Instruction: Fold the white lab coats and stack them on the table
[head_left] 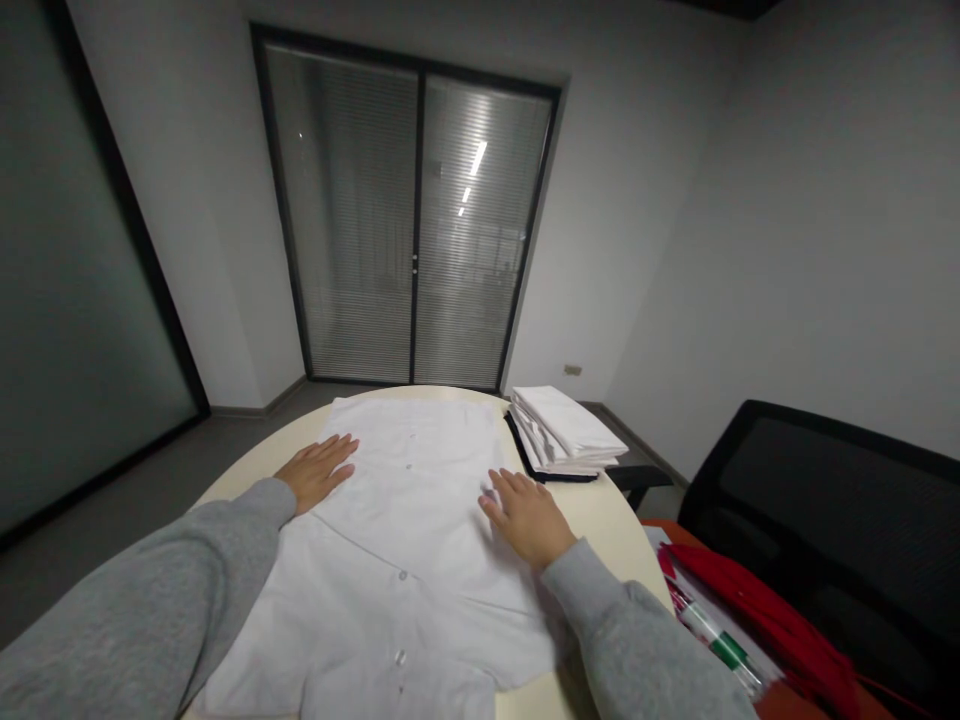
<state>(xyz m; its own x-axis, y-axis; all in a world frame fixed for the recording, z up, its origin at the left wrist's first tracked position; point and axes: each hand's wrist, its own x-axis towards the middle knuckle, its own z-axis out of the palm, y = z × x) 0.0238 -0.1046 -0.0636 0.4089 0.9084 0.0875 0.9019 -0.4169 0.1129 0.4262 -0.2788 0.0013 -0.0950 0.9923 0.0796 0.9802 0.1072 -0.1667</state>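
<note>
A white buttoned garment (409,520) lies spread flat on a round cream table (607,520), its button row running down the middle. My left hand (319,468) rests flat on the garment's left edge, fingers stretched out. My right hand (525,512) lies palm down on the garment's right side, fingers extended. Both arms wear grey sleeves. Neither hand holds anything.
A stack of folded white cloths (564,430) sits on a dark board at the table's far right. A black mesh chair (825,500) stands to the right, with red fabric (757,610) and packaged items beside it. Blinds cover the glass doors (412,230) ahead.
</note>
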